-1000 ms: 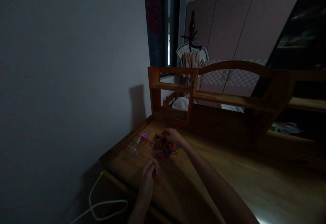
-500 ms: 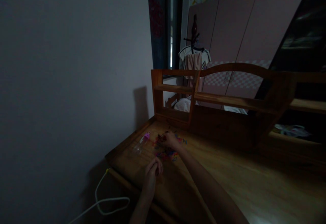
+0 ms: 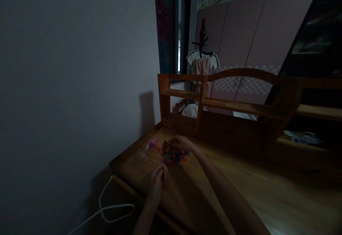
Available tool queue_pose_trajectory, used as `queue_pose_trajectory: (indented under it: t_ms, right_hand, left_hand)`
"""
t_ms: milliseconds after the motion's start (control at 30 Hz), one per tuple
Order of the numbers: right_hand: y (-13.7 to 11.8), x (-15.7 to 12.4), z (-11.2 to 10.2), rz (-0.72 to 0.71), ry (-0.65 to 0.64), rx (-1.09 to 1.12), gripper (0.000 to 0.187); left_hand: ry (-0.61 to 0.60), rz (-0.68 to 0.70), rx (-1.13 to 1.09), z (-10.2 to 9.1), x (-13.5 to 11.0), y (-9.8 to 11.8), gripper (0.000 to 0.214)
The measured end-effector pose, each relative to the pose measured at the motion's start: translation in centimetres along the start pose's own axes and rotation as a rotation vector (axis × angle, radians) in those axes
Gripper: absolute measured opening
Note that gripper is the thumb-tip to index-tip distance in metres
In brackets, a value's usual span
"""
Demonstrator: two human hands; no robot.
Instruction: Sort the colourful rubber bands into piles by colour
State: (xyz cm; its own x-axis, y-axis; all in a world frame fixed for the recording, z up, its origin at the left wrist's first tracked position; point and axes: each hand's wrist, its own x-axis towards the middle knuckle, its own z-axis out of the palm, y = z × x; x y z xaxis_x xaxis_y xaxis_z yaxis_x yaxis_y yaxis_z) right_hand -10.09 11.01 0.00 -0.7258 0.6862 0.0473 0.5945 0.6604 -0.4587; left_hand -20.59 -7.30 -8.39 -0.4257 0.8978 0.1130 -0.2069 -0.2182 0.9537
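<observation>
A heap of small colourful pieces (image 3: 171,153) lies on the wooden desk (image 3: 240,188) near its far left corner. My right hand (image 3: 182,143) rests on the heap's far side, fingers curled down into the pieces. My left hand (image 3: 158,177) hovers just in front of the heap, fingers pinched together; what they hold, if anything, is too small and dark to make out. A clear little bottle with a pink cap (image 3: 148,148) lies on its side to the left of the heap.
A wooden shelf unit (image 3: 203,101) stands along the desk's back edge. The grey wall (image 3: 74,85) is close on the left. A white cable (image 3: 112,210) loops below the desk's left corner. Clothes hang on a rack (image 3: 202,58) before pink wardrobe doors.
My right hand shifted slightly on the heap and the pieces were spread then gathered a little. My left hand stays pinched in front of the heap. The view has shifted slightly.
</observation>
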Motion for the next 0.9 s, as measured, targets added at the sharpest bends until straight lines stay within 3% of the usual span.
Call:
queue_pose_trajectory:
  t_ms: [133,233,300,400,533,733,900]
  right_hand:
    - [0.3,-0.3,0.7,0.043,-0.099,-0.035,0.094]
    - [0.3,-0.4,1.6,0.107,-0.117,-0.075,0.106]
    - [0.3,-0.2,2.2,0.128,-0.099,-0.089,0.097]
    - [0.1,0.2,2.6,0.119,-0.062,-0.082,0.068]
    - [0.1,0.7,1.4,0.072,-0.001,-0.048,0.041]
    - [0.7,1.2,-2.2,-0.018,0.111,0.003,0.028]
    - [1.0,1.4,-3.3,-0.051,0.162,0.031,0.025]
  left_hand:
    - [-0.041,0.014,-0.029,-0.1,-0.1,-0.1,0.021]
    - [-0.070,0.019,-0.062,-0.1,0.0,-0.3,0.021]
    - [-0.066,0.036,-0.050,-0.1,0.0,-0.3,0.021]
    - [-0.045,0.043,-0.006,-0.1,0.0,-0.3,0.022]
    - [-0.062,0.055,0.000,-0.2,0.0,-0.3,0.021]
    - [-0.071,0.054,-0.033,-0.3,0.0,-0.6,0.023]
    - [-0.061,0.050,-0.045,-0.2,0.0,-0.7,0.023]
